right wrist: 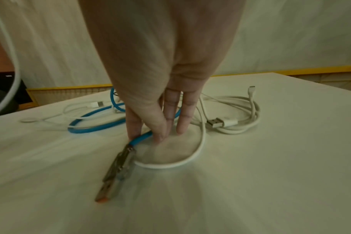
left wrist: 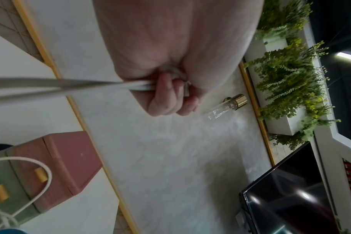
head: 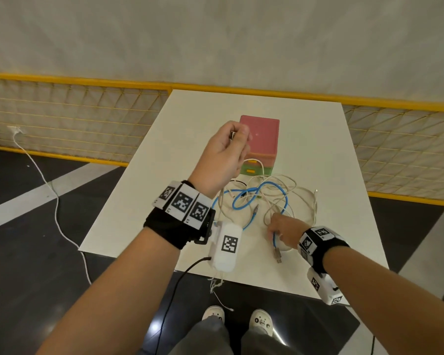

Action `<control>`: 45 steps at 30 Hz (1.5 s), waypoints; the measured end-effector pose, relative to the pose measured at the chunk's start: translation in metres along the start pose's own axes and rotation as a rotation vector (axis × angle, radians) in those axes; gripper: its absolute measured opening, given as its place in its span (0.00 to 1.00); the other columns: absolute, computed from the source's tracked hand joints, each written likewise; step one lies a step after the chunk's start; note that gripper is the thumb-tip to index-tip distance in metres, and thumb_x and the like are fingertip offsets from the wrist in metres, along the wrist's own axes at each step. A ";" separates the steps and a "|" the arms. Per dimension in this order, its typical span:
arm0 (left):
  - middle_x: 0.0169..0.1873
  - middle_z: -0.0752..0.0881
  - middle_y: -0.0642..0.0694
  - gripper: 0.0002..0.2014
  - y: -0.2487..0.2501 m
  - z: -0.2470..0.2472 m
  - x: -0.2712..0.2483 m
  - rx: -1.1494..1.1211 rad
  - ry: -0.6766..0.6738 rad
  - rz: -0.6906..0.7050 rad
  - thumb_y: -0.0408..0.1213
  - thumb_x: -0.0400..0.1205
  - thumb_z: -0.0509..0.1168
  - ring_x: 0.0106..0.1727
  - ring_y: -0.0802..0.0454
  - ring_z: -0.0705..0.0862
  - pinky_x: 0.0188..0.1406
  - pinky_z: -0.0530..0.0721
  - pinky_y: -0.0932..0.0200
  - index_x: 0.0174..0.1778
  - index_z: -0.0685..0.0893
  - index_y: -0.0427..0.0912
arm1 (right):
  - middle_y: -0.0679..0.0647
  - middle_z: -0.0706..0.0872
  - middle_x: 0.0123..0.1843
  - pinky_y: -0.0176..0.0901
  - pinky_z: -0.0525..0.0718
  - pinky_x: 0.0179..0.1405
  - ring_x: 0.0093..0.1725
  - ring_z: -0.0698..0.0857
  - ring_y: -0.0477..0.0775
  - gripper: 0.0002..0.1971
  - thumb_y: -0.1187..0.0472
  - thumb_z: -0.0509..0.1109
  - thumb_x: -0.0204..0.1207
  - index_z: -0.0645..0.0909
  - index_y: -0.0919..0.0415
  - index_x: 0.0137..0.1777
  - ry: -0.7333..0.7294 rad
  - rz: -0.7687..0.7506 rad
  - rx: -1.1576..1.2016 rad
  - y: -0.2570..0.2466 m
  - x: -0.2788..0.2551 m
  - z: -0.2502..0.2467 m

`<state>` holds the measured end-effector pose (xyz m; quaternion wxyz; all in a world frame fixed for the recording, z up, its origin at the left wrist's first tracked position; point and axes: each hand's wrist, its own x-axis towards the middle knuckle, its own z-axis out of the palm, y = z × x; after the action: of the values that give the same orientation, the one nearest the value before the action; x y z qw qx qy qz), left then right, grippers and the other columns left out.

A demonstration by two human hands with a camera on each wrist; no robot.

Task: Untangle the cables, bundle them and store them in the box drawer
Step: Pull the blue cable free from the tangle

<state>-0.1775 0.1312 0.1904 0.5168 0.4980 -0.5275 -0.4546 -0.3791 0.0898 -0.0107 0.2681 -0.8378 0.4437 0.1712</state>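
Note:
A tangle of white cables (head: 290, 190) and one blue cable (head: 259, 187) lies on the white table (head: 331, 162) in front of the box (head: 263, 135), which has a pink top and a green drawer (head: 256, 170) with yellow handles. My left hand (head: 235, 135) is raised above the table and grips one white cable (left wrist: 138, 84) near its metal plug (left wrist: 185, 91); the cable runs taut down to the pile. My right hand (right wrist: 148, 137) is down on the table, thumb and forefinger pinching the blue cable (right wrist: 142, 136) just behind its USB plug (right wrist: 114, 174).
A white cable loop (left wrist: 41, 166) hangs across the drawer fronts. A coiled white cable with a USB plug (right wrist: 216, 122) lies right of my right hand. A yellow mesh fence (head: 75, 116) runs behind the table. A white cord (head: 54, 198) trails over the floor at left.

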 end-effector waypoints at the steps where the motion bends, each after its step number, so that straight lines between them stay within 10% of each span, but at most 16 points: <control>1: 0.26 0.67 0.47 0.12 -0.002 0.001 0.001 -0.005 -0.005 -0.002 0.37 0.90 0.51 0.20 0.58 0.60 0.16 0.59 0.66 0.42 0.73 0.42 | 0.54 0.75 0.54 0.40 0.73 0.49 0.53 0.79 0.57 0.16 0.73 0.63 0.73 0.83 0.60 0.56 0.019 -0.018 -0.006 0.000 0.001 0.002; 8: 0.20 0.73 0.61 0.07 -0.013 0.003 0.006 0.054 0.083 -0.059 0.40 0.84 0.65 0.20 0.65 0.70 0.22 0.66 0.72 0.40 0.80 0.47 | 0.57 0.76 0.61 0.46 0.76 0.57 0.58 0.79 0.59 0.10 0.68 0.66 0.75 0.83 0.60 0.53 0.043 -0.002 0.001 0.004 0.002 0.003; 15: 0.16 0.76 0.64 0.10 -0.030 -0.005 0.008 0.123 0.161 -0.059 0.43 0.86 0.62 0.22 0.67 0.73 0.32 0.72 0.63 0.39 0.82 0.48 | 0.56 0.84 0.39 0.41 0.80 0.34 0.34 0.84 0.57 0.11 0.70 0.57 0.82 0.80 0.59 0.46 0.292 -0.033 0.784 -0.008 -0.031 -0.051; 22: 0.20 0.79 0.63 0.16 -0.034 0.021 0.017 0.101 0.112 -0.039 0.47 0.88 0.56 0.20 0.65 0.72 0.26 0.67 0.65 0.53 0.88 0.44 | 0.49 0.80 0.32 0.39 0.80 0.18 0.20 0.83 0.54 0.11 0.63 0.59 0.84 0.83 0.64 0.51 0.526 -0.189 0.991 -0.058 -0.068 -0.104; 29: 0.35 0.82 0.45 0.15 -0.021 0.040 0.025 -0.058 -0.069 -0.045 0.45 0.88 0.57 0.23 0.62 0.78 0.24 0.78 0.68 0.48 0.83 0.38 | 0.47 0.78 0.31 0.41 0.78 0.14 0.18 0.82 0.55 0.12 0.61 0.58 0.84 0.80 0.69 0.51 0.578 -0.221 0.983 -0.075 -0.077 -0.116; 33: 0.30 0.79 0.46 0.09 -0.022 0.041 0.028 0.033 -0.139 0.022 0.42 0.87 0.60 0.25 0.51 0.78 0.26 0.81 0.60 0.48 0.77 0.40 | 0.49 0.78 0.33 0.40 0.78 0.16 0.19 0.83 0.54 0.11 0.61 0.58 0.84 0.80 0.55 0.42 0.594 -0.243 0.972 -0.073 -0.081 -0.118; 39: 0.22 0.72 0.54 0.16 -0.007 0.031 0.046 -0.086 0.146 0.131 0.42 0.89 0.55 0.27 0.56 0.74 0.35 0.76 0.59 0.35 0.72 0.43 | 0.53 0.76 0.37 0.52 0.84 0.38 0.36 0.88 0.55 0.13 0.60 0.50 0.87 0.70 0.61 0.41 0.469 -0.262 0.807 -0.057 -0.063 -0.087; 45: 0.22 0.74 0.53 0.17 0.025 0.009 0.047 -0.343 0.182 0.155 0.43 0.90 0.52 0.17 0.58 0.65 0.17 0.64 0.66 0.35 0.70 0.42 | 0.51 0.77 0.39 0.42 0.81 0.46 0.42 0.89 0.44 0.14 0.59 0.49 0.86 0.69 0.58 0.40 0.425 -0.157 0.737 -0.014 -0.045 -0.053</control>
<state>-0.1861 0.0868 0.2194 0.6731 0.3995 -0.4302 -0.4497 -0.3889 0.0935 0.0592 0.4641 -0.7340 0.4553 -0.1960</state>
